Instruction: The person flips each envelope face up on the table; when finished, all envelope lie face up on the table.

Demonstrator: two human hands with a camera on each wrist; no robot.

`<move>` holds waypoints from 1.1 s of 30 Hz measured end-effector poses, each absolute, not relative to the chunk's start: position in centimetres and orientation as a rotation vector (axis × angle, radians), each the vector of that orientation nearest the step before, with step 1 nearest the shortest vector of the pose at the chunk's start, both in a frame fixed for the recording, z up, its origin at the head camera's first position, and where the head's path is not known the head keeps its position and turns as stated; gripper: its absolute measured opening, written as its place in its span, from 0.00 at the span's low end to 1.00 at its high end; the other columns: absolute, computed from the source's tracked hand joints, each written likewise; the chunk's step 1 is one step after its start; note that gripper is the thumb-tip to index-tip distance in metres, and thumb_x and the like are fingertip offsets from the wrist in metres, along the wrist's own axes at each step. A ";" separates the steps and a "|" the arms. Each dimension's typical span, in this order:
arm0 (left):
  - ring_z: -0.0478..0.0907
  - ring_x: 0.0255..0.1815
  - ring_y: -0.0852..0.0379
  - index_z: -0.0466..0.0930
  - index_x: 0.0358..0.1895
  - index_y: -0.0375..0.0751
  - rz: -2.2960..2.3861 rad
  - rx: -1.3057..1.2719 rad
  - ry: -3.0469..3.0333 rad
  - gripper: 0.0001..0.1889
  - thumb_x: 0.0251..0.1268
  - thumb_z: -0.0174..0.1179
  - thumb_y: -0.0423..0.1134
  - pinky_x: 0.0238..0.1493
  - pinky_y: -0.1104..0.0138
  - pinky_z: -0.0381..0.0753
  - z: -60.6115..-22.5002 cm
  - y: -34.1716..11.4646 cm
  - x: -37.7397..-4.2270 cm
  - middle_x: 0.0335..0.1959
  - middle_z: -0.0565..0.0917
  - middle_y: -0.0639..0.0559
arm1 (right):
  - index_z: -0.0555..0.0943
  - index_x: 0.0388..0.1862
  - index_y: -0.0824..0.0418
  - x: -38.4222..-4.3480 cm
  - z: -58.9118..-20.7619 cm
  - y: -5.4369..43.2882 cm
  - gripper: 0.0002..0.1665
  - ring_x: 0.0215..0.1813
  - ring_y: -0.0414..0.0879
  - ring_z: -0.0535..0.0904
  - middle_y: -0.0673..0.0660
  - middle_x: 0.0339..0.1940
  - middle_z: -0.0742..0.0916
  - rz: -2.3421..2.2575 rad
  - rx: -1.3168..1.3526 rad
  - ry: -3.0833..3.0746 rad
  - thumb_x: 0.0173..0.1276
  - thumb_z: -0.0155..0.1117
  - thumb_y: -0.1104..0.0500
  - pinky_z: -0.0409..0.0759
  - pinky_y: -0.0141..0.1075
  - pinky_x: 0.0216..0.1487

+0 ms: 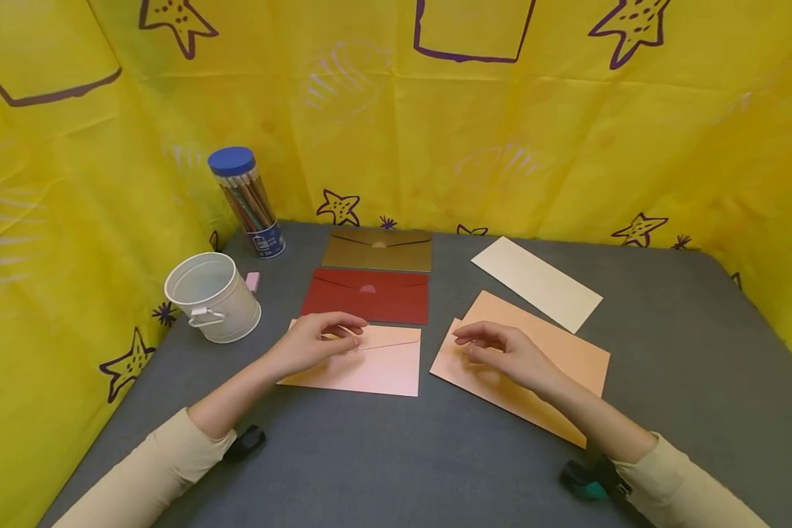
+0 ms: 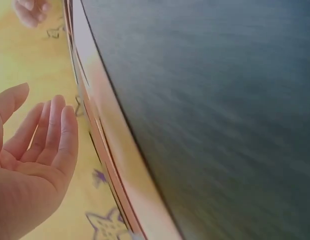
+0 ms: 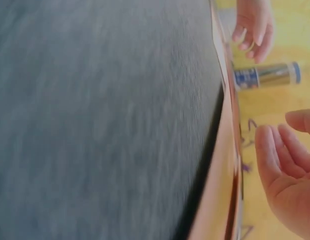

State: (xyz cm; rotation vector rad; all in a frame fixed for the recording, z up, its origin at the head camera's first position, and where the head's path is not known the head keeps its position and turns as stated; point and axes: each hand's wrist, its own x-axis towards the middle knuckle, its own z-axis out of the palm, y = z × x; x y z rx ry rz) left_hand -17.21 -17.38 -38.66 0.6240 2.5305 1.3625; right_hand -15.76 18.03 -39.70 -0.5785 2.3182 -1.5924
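Observation:
My left hand (image 1: 317,342) hovers over a pale pink envelope (image 1: 386,370), its fingers loosely bent and holding nothing. Relaxed fingers and a thumb held apart show on that hand (image 2: 42,155) in the left wrist view. Over a peach envelope (image 1: 554,411) at the right is my right hand (image 1: 511,356), also holding nothing. That envelope lies slanted and overlaps another peach piece (image 1: 445,359) at its left end. Just beyond the pink envelope lies a red envelope (image 1: 396,297), with a gold-brown envelope (image 1: 402,253) behind it. A cream envelope (image 1: 534,282) rests at an angle at the back right.
A white metal bucket (image 1: 227,308) stands at the left, with a pink eraser (image 1: 253,281) beside it. Behind them is a blue-lidded tube of pencils (image 1: 247,202). Yellow patterned cloth (image 1: 396,132) hangs around the grey table (image 1: 396,469).

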 end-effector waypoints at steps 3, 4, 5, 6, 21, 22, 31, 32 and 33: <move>0.82 0.45 0.57 0.82 0.56 0.41 1.346 0.709 2.516 0.17 0.66 0.64 0.40 0.49 0.62 0.80 -38.4 -15.8 -17.9 0.47 0.85 0.49 | 0.81 0.56 0.63 -15.9 -39.5 19.1 0.18 0.54 0.52 0.80 0.59 0.53 0.85 -1.572 -0.554 2.386 0.69 0.64 0.60 0.79 0.31 0.50; 0.81 0.45 0.57 0.82 0.56 0.41 1.341 0.734 2.513 0.17 0.66 0.64 0.41 0.49 0.61 0.80 -38.3 -15.2 -18.1 0.48 0.85 0.49 | 0.81 0.56 0.62 -16.0 -39.4 19.5 0.17 0.55 0.51 0.80 0.58 0.53 0.85 -1.560 -0.538 2.413 0.69 0.64 0.60 0.78 0.31 0.50; 0.81 0.46 0.58 0.82 0.56 0.42 1.333 0.760 2.512 0.17 0.66 0.64 0.41 0.50 0.62 0.80 -38.2 -14.7 -18.4 0.48 0.85 0.49 | 0.81 0.56 0.61 -16.1 -39.3 19.9 0.17 0.55 0.51 0.80 0.57 0.53 0.85 -1.544 -0.524 2.445 0.69 0.64 0.60 0.78 0.31 0.50; 0.81 0.46 0.58 0.82 0.56 0.42 1.334 0.784 2.505 0.17 0.66 0.64 0.41 0.51 0.61 0.79 -38.2 -14.1 -18.7 0.49 0.85 0.49 | 0.81 0.56 0.60 -16.2 -39.2 20.3 0.17 0.55 0.50 0.79 0.57 0.53 0.85 -1.529 -0.509 2.474 0.70 0.64 0.59 0.77 0.31 0.50; 0.80 0.47 0.58 0.78 0.59 0.36 1.461 0.849 2.386 0.21 0.66 0.63 0.40 0.48 0.67 0.79 -38.5 -5.7 -24.7 0.49 0.84 0.51 | 0.80 0.58 0.61 -18.6 -39.0 26.8 0.19 0.55 0.42 0.78 0.61 0.54 0.84 -1.455 -0.461 2.823 0.71 0.63 0.56 0.74 0.20 0.51; 0.80 0.48 0.57 0.78 0.60 0.36 1.471 0.840 2.381 0.21 0.66 0.63 0.40 0.49 0.67 0.79 -38.6 -5.2 -25.2 0.49 0.84 0.50 | 0.80 0.59 0.60 -18.7 -39.1 27.2 0.20 0.56 0.44 0.77 0.60 0.55 0.84 -1.434 -0.457 2.838 0.70 0.64 0.55 0.75 0.23 0.53; 0.76 0.59 0.52 0.70 0.67 0.36 1.299 0.755 2.439 0.28 0.67 0.62 0.42 0.59 0.64 0.74 -38.8 -1.3 -29.0 0.60 0.79 0.44 | 0.74 0.65 0.60 -20.2 -39.4 30.7 0.29 0.68 0.63 0.66 0.64 0.64 0.75 -1.192 -0.348 2.881 0.69 0.64 0.48 0.66 0.59 0.63; 0.75 0.61 0.52 0.69 0.68 0.36 1.279 0.748 2.442 0.29 0.67 0.62 0.43 0.60 0.64 0.73 -38.9 -0.9 -29.3 0.61 0.78 0.45 | 0.73 0.66 0.61 -20.4 -39.4 31.1 0.31 0.68 0.64 0.64 0.65 0.65 0.74 -1.160 -0.353 2.882 0.69 0.65 0.48 0.65 0.61 0.63; 0.74 0.62 0.52 0.68 0.69 0.37 1.263 0.741 2.445 0.30 0.67 0.62 0.44 0.61 0.63 0.73 -38.9 -0.6 -29.6 0.62 0.77 0.45 | 0.72 0.67 0.61 -20.6 -39.5 31.3 0.33 0.69 0.65 0.63 0.66 0.67 0.72 -1.121 -0.354 2.884 0.68 0.65 0.47 0.64 0.63 0.63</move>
